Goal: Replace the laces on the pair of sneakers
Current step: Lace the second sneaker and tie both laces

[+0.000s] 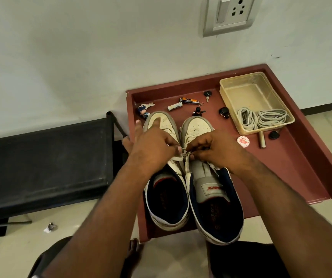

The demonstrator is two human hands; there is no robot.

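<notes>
Two white sneakers with navy collars stand side by side in a maroon tray (301, 157), toes pointing away from me. My left hand (153, 147) hovers over the left sneaker (167, 197) and pinches a white lace (184, 152) between thumb and finger, with two other fingers stretched out. My right hand (217, 151) lies over the right sneaker (211, 197) and pinches the same lace near its lower eyelets. A clear plastic box (249, 91) at the tray's back right holds a coil of whitish laces (261, 118).
Small items lie at the back of the tray: keys, a battery (174, 106), a nail clipper (189, 100), little figurines and a round red-printed sticker (243, 141). A black metal rack (44, 161) stands to the left. A wall socket (228, 14) is above.
</notes>
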